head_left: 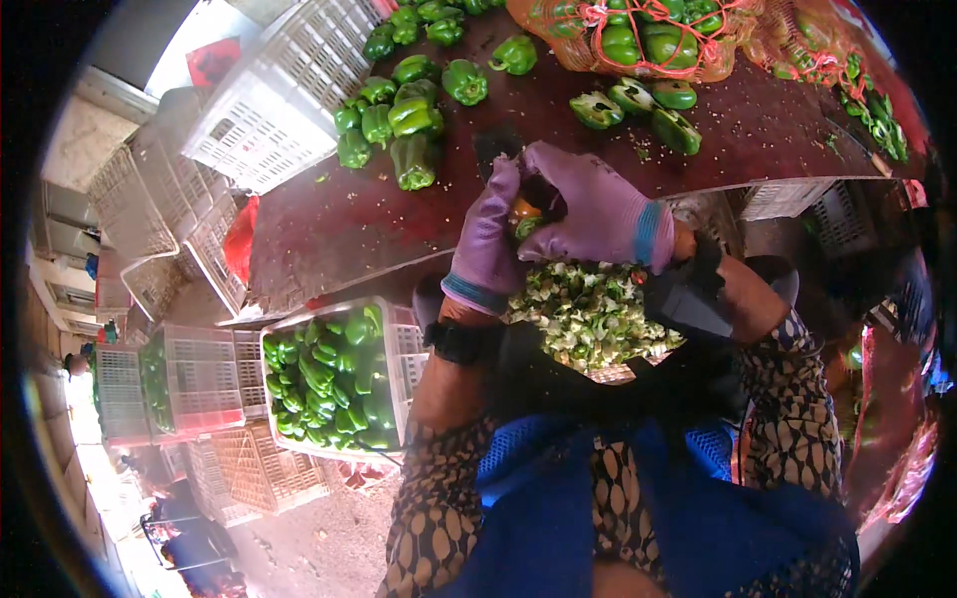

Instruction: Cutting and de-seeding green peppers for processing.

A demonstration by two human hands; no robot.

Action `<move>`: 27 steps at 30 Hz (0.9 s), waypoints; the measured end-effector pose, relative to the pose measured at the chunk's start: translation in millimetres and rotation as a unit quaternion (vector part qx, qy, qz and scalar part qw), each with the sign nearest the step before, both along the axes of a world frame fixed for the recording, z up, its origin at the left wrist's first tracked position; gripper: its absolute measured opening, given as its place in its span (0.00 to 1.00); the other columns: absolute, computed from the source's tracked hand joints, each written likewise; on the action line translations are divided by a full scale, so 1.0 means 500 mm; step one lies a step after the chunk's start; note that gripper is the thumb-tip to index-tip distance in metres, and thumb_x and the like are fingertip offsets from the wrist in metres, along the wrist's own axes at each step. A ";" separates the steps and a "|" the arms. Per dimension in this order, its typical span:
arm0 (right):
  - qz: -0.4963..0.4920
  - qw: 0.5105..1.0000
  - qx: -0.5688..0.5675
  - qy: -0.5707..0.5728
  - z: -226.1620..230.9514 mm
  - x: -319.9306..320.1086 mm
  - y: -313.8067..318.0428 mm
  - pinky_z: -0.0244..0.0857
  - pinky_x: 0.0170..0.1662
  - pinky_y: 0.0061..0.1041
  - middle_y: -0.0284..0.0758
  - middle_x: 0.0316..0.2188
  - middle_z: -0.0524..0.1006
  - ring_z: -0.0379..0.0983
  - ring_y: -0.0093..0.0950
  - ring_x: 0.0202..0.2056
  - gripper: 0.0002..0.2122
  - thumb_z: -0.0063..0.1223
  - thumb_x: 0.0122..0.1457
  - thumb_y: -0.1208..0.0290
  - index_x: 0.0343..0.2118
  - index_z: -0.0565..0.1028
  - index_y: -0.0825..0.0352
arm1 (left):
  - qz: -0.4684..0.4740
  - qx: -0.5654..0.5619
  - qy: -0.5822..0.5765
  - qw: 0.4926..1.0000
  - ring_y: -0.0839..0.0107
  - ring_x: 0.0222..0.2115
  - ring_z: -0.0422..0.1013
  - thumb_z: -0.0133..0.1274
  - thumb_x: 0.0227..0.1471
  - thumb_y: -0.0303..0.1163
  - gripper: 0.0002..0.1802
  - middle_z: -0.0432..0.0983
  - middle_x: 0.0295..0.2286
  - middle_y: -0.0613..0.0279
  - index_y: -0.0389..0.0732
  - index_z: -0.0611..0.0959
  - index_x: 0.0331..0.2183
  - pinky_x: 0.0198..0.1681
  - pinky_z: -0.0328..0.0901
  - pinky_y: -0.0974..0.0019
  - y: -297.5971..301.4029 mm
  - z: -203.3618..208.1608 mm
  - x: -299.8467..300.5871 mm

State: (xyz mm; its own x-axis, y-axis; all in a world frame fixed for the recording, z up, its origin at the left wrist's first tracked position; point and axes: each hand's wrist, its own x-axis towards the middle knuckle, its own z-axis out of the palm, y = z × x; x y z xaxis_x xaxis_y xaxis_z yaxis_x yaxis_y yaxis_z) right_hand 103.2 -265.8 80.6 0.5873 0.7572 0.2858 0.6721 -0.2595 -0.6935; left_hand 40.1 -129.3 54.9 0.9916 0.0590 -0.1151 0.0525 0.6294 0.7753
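My left hand (pixel 485 239) and my right hand (pixel 603 204), both in purple gloves with blue cuffs, meet at the near edge of the dark red table. Between them is a bell pepper (pixel 526 211), green with an orange patch, mostly hidden by the curled fingers. A dark flat piece (pixel 495 148), perhaps a blade, shows just beyond my left fingertips; I cannot tell which hand touches it. Right below my hands, a heap of pale and green pepper scraps (pixel 588 314) fills a container. Several halved green peppers (pixel 630 97) lie beyond my right hand.
Whole green peppers (pixel 414 110) are spread at the table's (pixel 329 219) far left, beside a white crate (pixel 269 130). Red-orange net bags of peppers (pixel 658 40) stand at the back. At lower left, a white crate (pixel 404 349) holds many green peppers. More crates (pixel 204 379) are stacked further left.
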 end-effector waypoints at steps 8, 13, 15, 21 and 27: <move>0.026 0.998 0.035 0.052 -0.061 0.016 0.000 0.65 0.48 0.38 0.52 0.40 0.73 0.72 0.47 0.45 0.32 0.69 0.40 0.61 0.45 0.63 0.71 | -0.028 -0.007 0.023 0.999 0.73 0.38 0.72 0.47 0.56 0.57 0.28 0.75 0.36 0.65 0.42 0.76 0.44 0.41 0.68 0.66 -0.001 -0.026 -0.004; -0.014 0.995 0.034 0.095 -0.045 -0.015 0.002 0.64 0.38 0.34 0.43 0.32 0.71 0.69 0.36 0.34 0.28 0.71 0.36 0.66 0.37 0.64 0.68 | -0.005 -0.026 0.029 0.999 0.73 0.37 0.72 0.47 0.56 0.57 0.27 0.75 0.36 0.65 0.42 0.76 0.42 0.40 0.68 0.66 -0.005 -0.046 -0.011; -0.041 0.994 -0.008 0.103 -0.034 -0.023 0.000 0.65 0.37 0.36 0.43 0.30 0.72 0.70 0.39 0.33 0.29 0.71 0.35 0.64 0.36 0.63 0.69 | -0.007 -0.034 0.010 0.999 0.73 0.37 0.72 0.48 0.56 0.57 0.27 0.75 0.36 0.65 0.42 0.77 0.42 0.40 0.68 0.66 -0.008 -0.050 -0.006; -0.078 0.996 0.032 0.022 -0.057 -0.044 -0.008 0.67 0.37 0.40 0.47 0.30 0.75 0.74 0.47 0.36 0.31 0.70 0.36 0.60 0.38 0.63 0.69 | 0.010 0.016 0.041 0.999 0.73 0.33 0.72 0.46 0.56 0.59 0.29 0.75 0.32 0.65 0.41 0.78 0.37 0.38 0.68 0.68 -0.015 -0.048 -0.001; -0.106 0.994 -0.027 0.015 -0.037 -0.070 -0.016 0.66 0.38 0.41 0.48 0.32 0.74 0.72 0.49 0.36 0.31 0.71 0.37 0.60 0.40 0.63 0.68 | -0.006 0.079 0.019 0.997 0.73 0.32 0.72 0.44 0.55 0.63 0.32 0.74 0.32 0.64 0.40 0.78 0.38 0.35 0.69 0.68 -0.002 -0.063 -0.001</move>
